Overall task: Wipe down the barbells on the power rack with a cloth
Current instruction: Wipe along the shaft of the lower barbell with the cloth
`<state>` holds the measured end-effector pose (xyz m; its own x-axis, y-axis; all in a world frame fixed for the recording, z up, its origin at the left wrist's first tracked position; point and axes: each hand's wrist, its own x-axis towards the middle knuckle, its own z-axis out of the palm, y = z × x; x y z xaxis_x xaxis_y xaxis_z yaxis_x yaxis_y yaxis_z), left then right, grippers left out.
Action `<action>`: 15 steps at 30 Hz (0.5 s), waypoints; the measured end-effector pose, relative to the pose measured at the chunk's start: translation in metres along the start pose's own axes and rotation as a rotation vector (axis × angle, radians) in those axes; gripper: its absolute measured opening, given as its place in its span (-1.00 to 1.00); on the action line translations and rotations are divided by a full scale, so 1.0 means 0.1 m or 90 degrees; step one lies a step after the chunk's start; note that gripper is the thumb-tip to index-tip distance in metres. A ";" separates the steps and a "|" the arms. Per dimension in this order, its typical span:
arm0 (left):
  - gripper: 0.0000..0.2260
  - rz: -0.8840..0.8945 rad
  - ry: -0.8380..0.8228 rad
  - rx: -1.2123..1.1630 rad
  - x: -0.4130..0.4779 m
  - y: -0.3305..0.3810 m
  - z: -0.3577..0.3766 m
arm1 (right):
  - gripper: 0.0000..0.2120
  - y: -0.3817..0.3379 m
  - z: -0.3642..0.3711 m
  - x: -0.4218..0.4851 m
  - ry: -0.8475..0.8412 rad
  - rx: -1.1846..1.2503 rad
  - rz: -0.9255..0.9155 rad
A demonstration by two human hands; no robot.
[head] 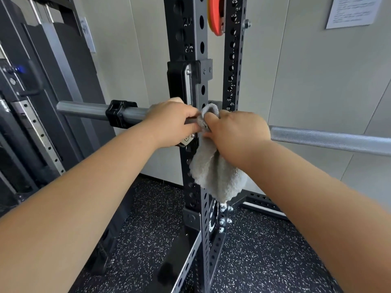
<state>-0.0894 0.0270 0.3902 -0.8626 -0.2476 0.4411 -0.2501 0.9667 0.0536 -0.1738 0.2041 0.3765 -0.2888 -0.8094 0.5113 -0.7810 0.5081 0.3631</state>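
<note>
Power rack upright [204, 187]: black, perforated, runs top to bottom through the middle of the frame. It will block any long stroke, so plan 2 separate passes, 1 on each side of the post.

Barbell [330, 139]: 1 bar, lying across the frame at mid-height, resting in the hook [186, 85] on the upright. The smooth sleeve with a black collar [119, 116] sits left of centre; the knurled shaft exits at the right edge. Knurling likely holds grime, so work around the bar as well as along it.

Cloth [218, 176]: grey, fluffy, at frame centre. Its top is bunched over the bar just right of the upright; the rest hangs loose below your hands. Judgement: gather more of it into the palm, because the dangling tail cleans nothing and could snag on the bolts lower down the post.

Left hand [173, 121]: fingers curled closed around the bar just left of the cloth, touching it. Keep it there to stop the bar rolling in the hook.

Right hand [237, 132]: closed on the cloth, pressing it to the bar. Fingertips are hidden, so how fully it wraps the bar I cannot tell. Squeeze firmly and twist as you slide toward the right of the frame.
</note>
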 end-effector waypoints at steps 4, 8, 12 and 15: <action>-0.56 0.005 0.011 -0.028 0.00 -0.03 0.01 | -0.70 0.20 -0.04 -0.16 -0.014 -0.027 0.030; -0.74 0.012 0.033 -0.028 0.00 -0.05 0.03 | -0.57 0.25 -0.01 -0.21 -0.006 -0.054 0.048; -0.65 0.015 0.028 -0.026 -0.01 -0.02 0.01 | -0.45 0.06 0.02 0.03 -0.004 -0.010 0.028; -0.63 0.017 0.028 -0.037 -0.02 -0.01 0.00 | -0.51 0.15 -0.02 -0.03 -0.012 0.009 0.030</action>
<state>-0.0872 0.0266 0.3895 -0.8485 -0.2202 0.4813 -0.2005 0.9753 0.0927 -0.1833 0.2143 0.3824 -0.3361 -0.7901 0.5126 -0.7739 0.5419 0.3277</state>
